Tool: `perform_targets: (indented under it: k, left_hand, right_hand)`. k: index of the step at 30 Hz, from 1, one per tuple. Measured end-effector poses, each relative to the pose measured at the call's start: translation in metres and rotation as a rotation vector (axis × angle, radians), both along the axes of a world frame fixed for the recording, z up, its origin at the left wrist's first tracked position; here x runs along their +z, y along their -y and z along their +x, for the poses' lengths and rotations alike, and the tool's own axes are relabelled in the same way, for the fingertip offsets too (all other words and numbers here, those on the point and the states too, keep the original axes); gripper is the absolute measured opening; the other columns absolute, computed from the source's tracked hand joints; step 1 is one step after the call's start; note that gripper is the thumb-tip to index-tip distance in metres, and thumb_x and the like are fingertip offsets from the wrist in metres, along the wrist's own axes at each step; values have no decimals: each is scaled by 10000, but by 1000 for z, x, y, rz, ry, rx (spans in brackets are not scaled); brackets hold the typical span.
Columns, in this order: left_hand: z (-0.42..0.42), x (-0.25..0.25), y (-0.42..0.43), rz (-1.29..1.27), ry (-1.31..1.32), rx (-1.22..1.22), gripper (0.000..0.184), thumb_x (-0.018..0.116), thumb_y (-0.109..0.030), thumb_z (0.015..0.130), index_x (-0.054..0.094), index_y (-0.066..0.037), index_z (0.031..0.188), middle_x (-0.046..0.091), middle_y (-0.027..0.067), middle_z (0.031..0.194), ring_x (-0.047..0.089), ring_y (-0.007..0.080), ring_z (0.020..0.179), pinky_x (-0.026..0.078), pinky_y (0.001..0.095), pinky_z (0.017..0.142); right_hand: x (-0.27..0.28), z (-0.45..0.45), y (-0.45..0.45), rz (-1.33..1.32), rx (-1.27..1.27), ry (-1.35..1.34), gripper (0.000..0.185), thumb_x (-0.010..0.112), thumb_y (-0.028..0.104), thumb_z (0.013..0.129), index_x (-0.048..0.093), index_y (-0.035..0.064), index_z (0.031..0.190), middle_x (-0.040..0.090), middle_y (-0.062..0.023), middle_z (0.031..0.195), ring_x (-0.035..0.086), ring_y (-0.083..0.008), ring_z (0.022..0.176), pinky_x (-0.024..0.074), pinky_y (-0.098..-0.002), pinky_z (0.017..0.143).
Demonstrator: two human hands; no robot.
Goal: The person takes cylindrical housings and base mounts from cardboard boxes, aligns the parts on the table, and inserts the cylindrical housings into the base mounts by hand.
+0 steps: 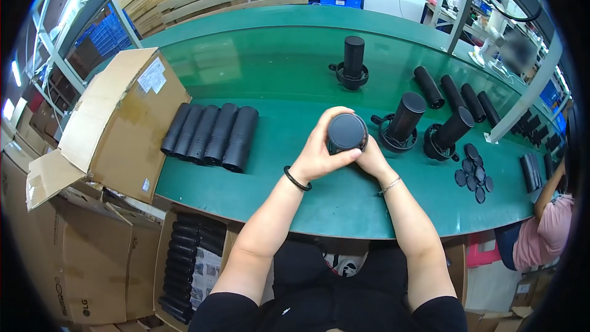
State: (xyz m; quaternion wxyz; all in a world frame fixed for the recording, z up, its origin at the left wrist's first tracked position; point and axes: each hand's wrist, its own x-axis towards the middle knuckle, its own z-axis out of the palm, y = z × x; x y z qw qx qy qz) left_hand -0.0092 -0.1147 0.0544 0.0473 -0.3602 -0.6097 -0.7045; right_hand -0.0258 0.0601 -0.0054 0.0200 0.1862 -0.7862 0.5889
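A black plastic cylinder (347, 130) with a flat round top stands upright between my hands, over the front middle of the green table. My left hand (314, 152) wraps around its left side, thumb across the front and fingers behind. Closed against its lower right side is my right hand (373, 158), its fingertips partly hidden by the cylinder. Just right of my hands, two black cylinders (407, 115) (455, 128) stand in ring-shaped bases with side loops. Another cylinder in such a base (353, 61) stands farther back.
Several black tubes (212, 135) lie in a row beside an open cardboard box (126, 123). More tubes (452, 91) lie at the back right, near several black discs (479, 173). A metal post (531, 89) rises at right. A co-worker (544, 233) sits beyond.
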Motion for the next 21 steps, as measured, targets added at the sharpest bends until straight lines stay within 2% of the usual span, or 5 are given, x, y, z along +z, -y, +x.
perform_targets:
  k: [14, 16, 18, 19, 21]
  left_hand:
    - [0, -4, -2, 191, 135, 11, 492, 640, -286, 751, 516, -29, 1151, 547, 100, 1140, 531, 183, 1073, 407, 323, 956]
    - [-5, -4, 2, 271, 70, 13, 639, 681, -432, 786, 448, -25, 1221, 549, 109, 1149, 521, 191, 1102, 411, 335, 963]
    - [-5, 0, 2, 313, -21, 40, 709, 757, -422, 743, 436, -26, 1236, 544, 114, 1156, 506, 202, 1136, 405, 353, 981]
    - [-6, -1, 3, 301, -10, 99, 680, 810, -263, 718, 439, -25, 1236, 561, 111, 1140, 525, 207, 1122, 419, 358, 974]
    - [-8, -4, 5, 207, 51, 210, 641, 797, -171, 726, 437, -23, 1236, 575, 108, 1121, 545, 203, 1092, 435, 351, 956]
  right_hand:
    - [4, 5, 6, -28, -21, 20, 645, 782, 55, 700, 478, 30, 1268, 585, -68, 1166, 549, -149, 1071, 450, -300, 927]
    - [11, 8, 8, -156, 23, 30, 653, 785, 29, 689, 477, 20, 1265, 585, -47, 1163, 547, -132, 1065, 448, -301, 930]
    - [16, 9, 10, -199, 12, 14, 650, 784, 22, 687, 480, 17, 1262, 589, -44, 1150, 547, -128, 1062, 446, -297, 928]
    - [17, 10, 10, -222, 8, 6, 648, 783, 19, 686, 481, 15, 1260, 591, -43, 1144, 547, -127, 1060, 446, -294, 927]
    - [12, 9, 7, -154, 48, 74, 639, 777, 21, 694, 482, 13, 1262, 600, -51, 1124, 556, -125, 1038, 451, -288, 912]
